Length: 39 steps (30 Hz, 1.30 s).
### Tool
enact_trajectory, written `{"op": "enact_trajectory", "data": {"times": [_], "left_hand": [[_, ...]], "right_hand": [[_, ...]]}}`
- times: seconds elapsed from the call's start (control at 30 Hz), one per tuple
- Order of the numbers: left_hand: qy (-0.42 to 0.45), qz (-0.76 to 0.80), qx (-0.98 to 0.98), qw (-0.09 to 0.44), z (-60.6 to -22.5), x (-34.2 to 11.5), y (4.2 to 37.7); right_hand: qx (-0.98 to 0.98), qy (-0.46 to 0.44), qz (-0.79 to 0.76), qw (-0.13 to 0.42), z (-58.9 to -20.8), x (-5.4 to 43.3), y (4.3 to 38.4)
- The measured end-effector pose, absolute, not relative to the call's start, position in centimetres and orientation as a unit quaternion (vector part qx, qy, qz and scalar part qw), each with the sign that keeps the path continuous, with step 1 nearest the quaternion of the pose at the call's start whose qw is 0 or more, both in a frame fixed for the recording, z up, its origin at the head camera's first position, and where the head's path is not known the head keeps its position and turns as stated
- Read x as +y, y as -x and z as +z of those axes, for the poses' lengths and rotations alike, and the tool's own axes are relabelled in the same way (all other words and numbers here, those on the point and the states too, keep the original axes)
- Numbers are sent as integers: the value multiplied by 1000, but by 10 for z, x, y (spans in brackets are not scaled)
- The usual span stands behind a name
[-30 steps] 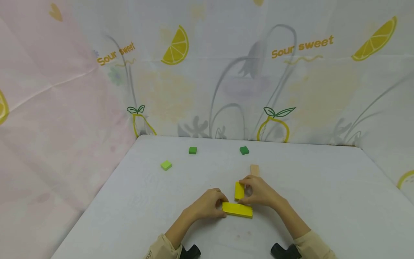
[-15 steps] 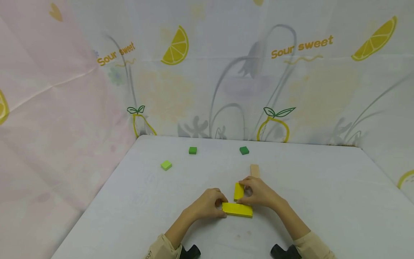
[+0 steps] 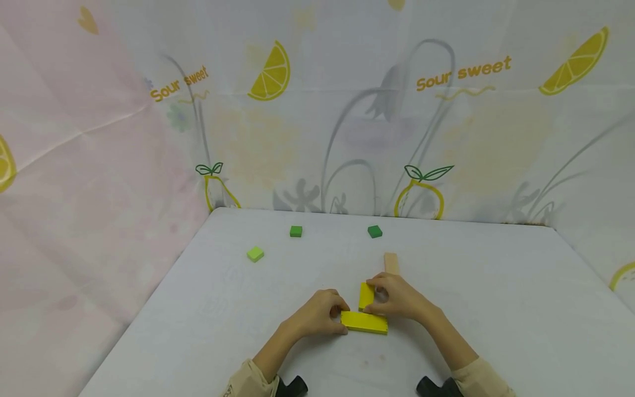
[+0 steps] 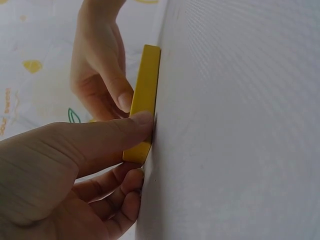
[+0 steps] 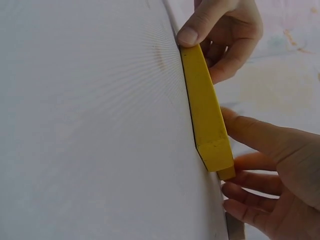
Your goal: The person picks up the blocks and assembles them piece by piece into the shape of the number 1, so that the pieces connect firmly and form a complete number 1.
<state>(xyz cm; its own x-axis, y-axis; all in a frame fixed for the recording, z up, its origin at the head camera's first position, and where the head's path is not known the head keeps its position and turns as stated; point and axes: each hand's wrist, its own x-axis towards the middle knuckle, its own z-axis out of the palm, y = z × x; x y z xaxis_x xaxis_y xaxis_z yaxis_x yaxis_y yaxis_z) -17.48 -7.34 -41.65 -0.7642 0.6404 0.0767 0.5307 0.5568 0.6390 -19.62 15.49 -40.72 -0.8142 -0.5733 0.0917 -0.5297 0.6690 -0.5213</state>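
In the head view a long yellow block (image 3: 364,323) lies crosswise on the white table. My left hand (image 3: 318,313) pinches its left end, thumb on the near side; the left wrist view shows the thumb (image 4: 135,127) pressed along that block's side. Behind it, lengthwise, lies a second yellow block (image 3: 366,296), its near end close to the first one's far side. My right hand (image 3: 399,296) holds this second block between thumb and fingers. In the right wrist view the long yellow block (image 5: 205,105) hides most of the second one, so whether the two touch I cannot tell.
A plain wooden block (image 3: 391,263) lies just beyond my right hand, partly covered by it. Farther back are a light green block (image 3: 255,254), a green block (image 3: 296,231) and a dark green block (image 3: 375,231). A printed cloth (image 3: 317,110) hangs behind the table.
My right hand has shifted the second yellow block slightly left and nearer, toward the long yellow block. The left hand and the long block have stayed put.
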Motion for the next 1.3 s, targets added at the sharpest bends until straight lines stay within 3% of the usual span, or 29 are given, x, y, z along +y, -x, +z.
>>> {"op": "enact_trajectory", "data": {"times": [1.3], "left_hand": [[-314, 437, 842, 26, -445, -84, 175]], "right_hand": [[887, 341, -307, 59, -412, 169, 197]]}}
